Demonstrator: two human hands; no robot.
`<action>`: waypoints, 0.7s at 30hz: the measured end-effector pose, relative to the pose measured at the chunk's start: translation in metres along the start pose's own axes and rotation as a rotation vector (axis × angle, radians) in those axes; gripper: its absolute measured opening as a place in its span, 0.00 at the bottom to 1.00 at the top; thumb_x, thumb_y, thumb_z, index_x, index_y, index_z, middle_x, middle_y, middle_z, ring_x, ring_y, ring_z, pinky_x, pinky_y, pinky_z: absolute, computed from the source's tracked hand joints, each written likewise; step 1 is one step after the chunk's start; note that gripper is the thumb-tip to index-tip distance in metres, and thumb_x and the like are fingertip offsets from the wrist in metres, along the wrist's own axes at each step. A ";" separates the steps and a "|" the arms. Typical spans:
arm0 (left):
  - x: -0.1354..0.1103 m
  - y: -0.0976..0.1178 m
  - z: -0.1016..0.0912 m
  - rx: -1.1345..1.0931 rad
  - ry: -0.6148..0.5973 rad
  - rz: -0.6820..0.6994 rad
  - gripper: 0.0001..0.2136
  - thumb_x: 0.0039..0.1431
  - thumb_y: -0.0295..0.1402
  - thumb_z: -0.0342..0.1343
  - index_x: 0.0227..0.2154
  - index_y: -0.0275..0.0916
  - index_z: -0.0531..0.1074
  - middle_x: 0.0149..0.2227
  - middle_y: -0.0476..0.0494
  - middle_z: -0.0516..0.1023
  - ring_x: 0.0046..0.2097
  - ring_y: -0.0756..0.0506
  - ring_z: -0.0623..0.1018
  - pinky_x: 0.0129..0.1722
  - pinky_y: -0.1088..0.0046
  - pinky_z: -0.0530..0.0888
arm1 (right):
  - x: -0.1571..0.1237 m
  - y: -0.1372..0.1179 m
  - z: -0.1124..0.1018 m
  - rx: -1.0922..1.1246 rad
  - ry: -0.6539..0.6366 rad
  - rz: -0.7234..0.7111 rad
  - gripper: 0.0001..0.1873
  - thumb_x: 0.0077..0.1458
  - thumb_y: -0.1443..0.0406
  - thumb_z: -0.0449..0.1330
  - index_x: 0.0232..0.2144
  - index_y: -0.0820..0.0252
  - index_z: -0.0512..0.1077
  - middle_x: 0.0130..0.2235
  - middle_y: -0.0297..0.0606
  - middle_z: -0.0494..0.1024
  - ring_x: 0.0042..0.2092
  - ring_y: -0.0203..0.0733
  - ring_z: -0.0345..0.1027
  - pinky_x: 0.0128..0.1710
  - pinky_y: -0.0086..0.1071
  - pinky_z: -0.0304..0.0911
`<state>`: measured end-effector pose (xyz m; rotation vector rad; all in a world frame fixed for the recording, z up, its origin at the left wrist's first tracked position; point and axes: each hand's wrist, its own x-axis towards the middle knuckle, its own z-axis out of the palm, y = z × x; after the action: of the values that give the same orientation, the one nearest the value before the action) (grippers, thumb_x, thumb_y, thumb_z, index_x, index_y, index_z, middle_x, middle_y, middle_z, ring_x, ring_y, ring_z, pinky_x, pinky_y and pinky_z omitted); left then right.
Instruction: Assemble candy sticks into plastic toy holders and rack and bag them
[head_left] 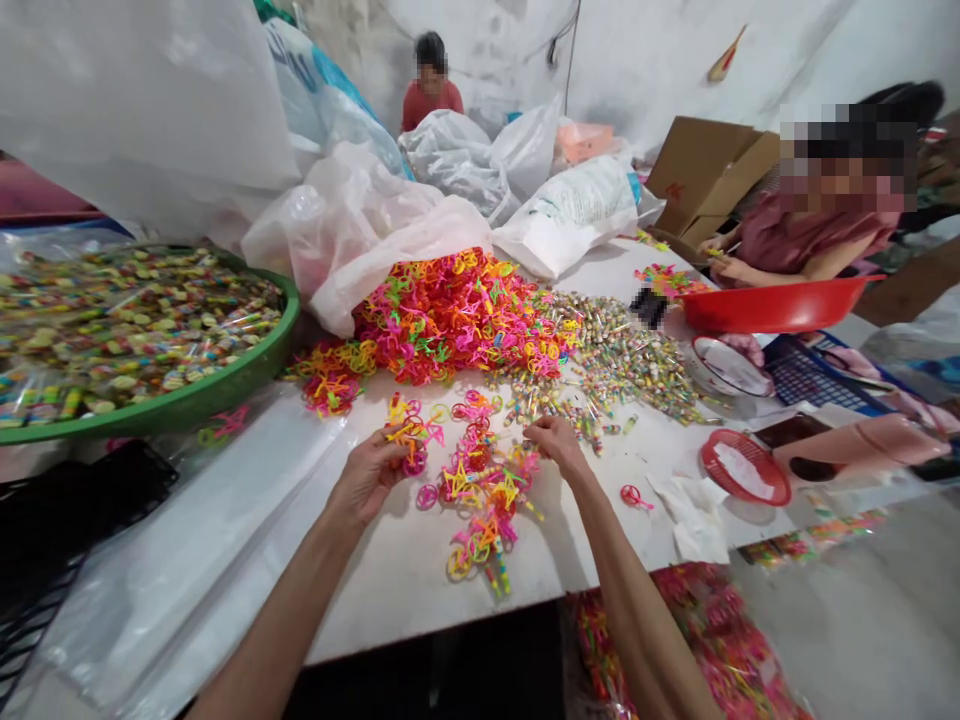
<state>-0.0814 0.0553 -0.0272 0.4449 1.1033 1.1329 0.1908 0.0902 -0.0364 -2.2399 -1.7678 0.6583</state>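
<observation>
My left hand (367, 475) grips a tangle of yellow and pink plastic shapes (409, 432) at the fingertips, above the white table (420, 590). My right hand (559, 447) reaches down at the edge of a small loose heap of neon plastic pieces (484, 490), and its fingertips hide whatever they touch. Behind my hands lies a large heap of pink, orange and yellow plastic shapes (457, 320). To its right spreads a pile of small wrapped tube sweets (622, 365). A lone pink piece (636, 496) lies off to the right.
A green round tray (172, 408) of wrapped sweets stands at left. A red basin (772, 308) and red basket (746, 467) sit at right, beside a seated person (817, 240). White sacks (457, 165), a cardboard box (705, 170) and another person (431, 105) are behind.
</observation>
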 end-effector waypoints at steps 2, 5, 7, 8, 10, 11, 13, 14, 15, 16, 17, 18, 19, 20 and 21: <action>-0.002 -0.002 0.002 -0.100 0.015 -0.049 0.11 0.37 0.19 0.57 0.28 0.35 0.69 0.25 0.48 0.76 0.25 0.51 0.75 0.25 0.75 0.74 | -0.003 0.002 -0.004 -0.008 -0.010 -0.021 0.10 0.46 0.61 0.55 0.24 0.62 0.73 0.22 0.34 0.74 0.23 0.34 0.66 0.22 0.24 0.52; -0.001 -0.004 0.005 -0.152 0.044 -0.082 0.07 0.41 0.18 0.55 0.26 0.33 0.70 0.25 0.46 0.76 0.25 0.51 0.76 0.26 0.77 0.75 | 0.004 -0.008 -0.006 -0.053 0.057 -0.023 0.11 0.47 0.61 0.55 0.24 0.61 0.73 0.26 0.37 0.75 0.31 0.39 0.68 0.25 0.25 0.53; 0.000 -0.005 0.008 -0.144 0.022 -0.080 0.07 0.43 0.17 0.55 0.28 0.32 0.70 0.25 0.45 0.77 0.26 0.50 0.77 0.26 0.78 0.74 | 0.016 -0.021 -0.002 -0.079 0.113 -0.023 0.11 0.49 0.62 0.53 0.29 0.61 0.72 0.31 0.40 0.76 0.36 0.42 0.68 0.28 0.27 0.54; -0.001 -0.005 0.009 -0.139 0.009 -0.074 0.08 0.43 0.17 0.55 0.29 0.32 0.70 0.25 0.44 0.77 0.26 0.50 0.77 0.26 0.79 0.74 | 0.021 -0.028 0.000 -0.088 0.130 -0.026 0.11 0.49 0.63 0.53 0.33 0.61 0.72 0.33 0.42 0.76 0.38 0.44 0.68 0.30 0.28 0.55; -0.003 -0.006 0.011 -0.130 -0.003 -0.050 0.11 0.43 0.16 0.56 0.31 0.32 0.70 0.27 0.44 0.77 0.27 0.49 0.78 0.26 0.79 0.74 | 0.030 -0.039 0.005 -0.099 0.142 -0.028 0.16 0.45 0.66 0.56 0.39 0.62 0.69 0.35 0.45 0.75 0.39 0.46 0.68 0.31 0.30 0.56; -0.005 -0.005 0.011 -0.125 -0.004 -0.038 0.12 0.43 0.16 0.56 0.32 0.33 0.70 0.28 0.44 0.78 0.27 0.49 0.78 0.26 0.78 0.74 | 0.033 -0.042 0.007 -0.100 0.143 -0.026 0.19 0.43 0.68 0.57 0.42 0.63 0.68 0.35 0.46 0.75 0.39 0.48 0.68 0.32 0.31 0.56; -0.008 -0.005 0.009 -0.120 -0.014 -0.023 0.15 0.42 0.16 0.57 0.35 0.34 0.70 0.29 0.44 0.78 0.28 0.49 0.78 0.27 0.79 0.74 | 0.034 -0.043 0.008 -0.093 0.142 -0.015 0.23 0.41 0.71 0.57 0.44 0.65 0.66 0.34 0.47 0.75 0.38 0.49 0.69 0.32 0.33 0.57; -0.010 -0.004 0.008 -0.123 -0.025 -0.025 0.15 0.42 0.16 0.57 0.36 0.34 0.70 0.30 0.44 0.78 0.29 0.49 0.78 0.27 0.79 0.74 | 0.033 -0.041 0.007 -0.086 0.144 -0.011 0.23 0.41 0.71 0.57 0.44 0.66 0.66 0.34 0.48 0.75 0.37 0.50 0.69 0.32 0.33 0.57; -0.011 -0.004 0.006 -0.132 -0.037 -0.035 0.15 0.42 0.16 0.57 0.36 0.34 0.70 0.30 0.44 0.78 0.30 0.49 0.78 0.28 0.79 0.74 | 0.030 -0.039 0.005 -0.089 0.148 -0.009 0.22 0.41 0.71 0.56 0.43 0.66 0.66 0.33 0.47 0.75 0.38 0.50 0.69 0.32 0.34 0.58; -0.012 -0.004 0.004 -0.144 -0.046 -0.051 0.14 0.43 0.17 0.57 0.35 0.33 0.70 0.30 0.43 0.78 0.30 0.49 0.78 0.29 0.79 0.74 | 0.026 -0.036 0.003 -0.076 0.158 -0.011 0.21 0.42 0.70 0.56 0.43 0.65 0.66 0.33 0.46 0.75 0.38 0.50 0.69 0.32 0.34 0.58; -0.012 -0.004 0.002 -0.157 -0.051 -0.067 0.12 0.44 0.17 0.57 0.34 0.32 0.71 0.30 0.42 0.78 0.31 0.49 0.78 0.29 0.79 0.74 | 0.021 -0.034 0.001 -0.020 0.177 -0.011 0.19 0.43 0.69 0.56 0.41 0.65 0.66 0.33 0.45 0.75 0.37 0.48 0.70 0.32 0.33 0.59; -0.013 -0.005 0.001 -0.168 -0.052 -0.081 0.10 0.44 0.18 0.57 0.33 0.32 0.71 0.30 0.42 0.78 0.31 0.49 0.78 0.29 0.79 0.74 | 0.014 -0.033 -0.001 0.095 0.199 -0.008 0.16 0.44 0.68 0.56 0.40 0.64 0.67 0.31 0.43 0.75 0.36 0.47 0.70 0.31 0.33 0.60; -0.014 -0.005 0.000 -0.177 -0.050 -0.089 0.09 0.45 0.18 0.57 0.32 0.31 0.72 0.30 0.42 0.78 0.31 0.50 0.78 0.29 0.79 0.74 | 0.005 -0.034 -0.002 0.273 0.207 -0.005 0.15 0.45 0.66 0.56 0.38 0.63 0.66 0.30 0.40 0.75 0.32 0.44 0.70 0.30 0.32 0.61; -0.016 -0.006 0.000 -0.180 -0.046 -0.092 0.08 0.45 0.19 0.57 0.31 0.32 0.72 0.30 0.42 0.78 0.31 0.50 0.78 0.29 0.79 0.74 | -0.006 -0.037 -0.001 0.498 0.189 -0.005 0.13 0.45 0.64 0.57 0.36 0.62 0.66 0.28 0.38 0.74 0.29 0.42 0.70 0.28 0.32 0.61; -0.017 -0.007 0.001 -0.181 -0.044 -0.094 0.09 0.45 0.19 0.57 0.31 0.32 0.72 0.30 0.43 0.78 0.31 0.50 0.77 0.29 0.78 0.74 | -0.017 -0.041 0.001 0.737 0.133 -0.008 0.13 0.44 0.62 0.59 0.34 0.61 0.66 0.26 0.36 0.74 0.25 0.40 0.69 0.25 0.31 0.62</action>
<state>-0.0772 0.0374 -0.0239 0.2725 0.9637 1.1233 0.1517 0.0842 -0.0159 -1.7142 -1.1924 0.9415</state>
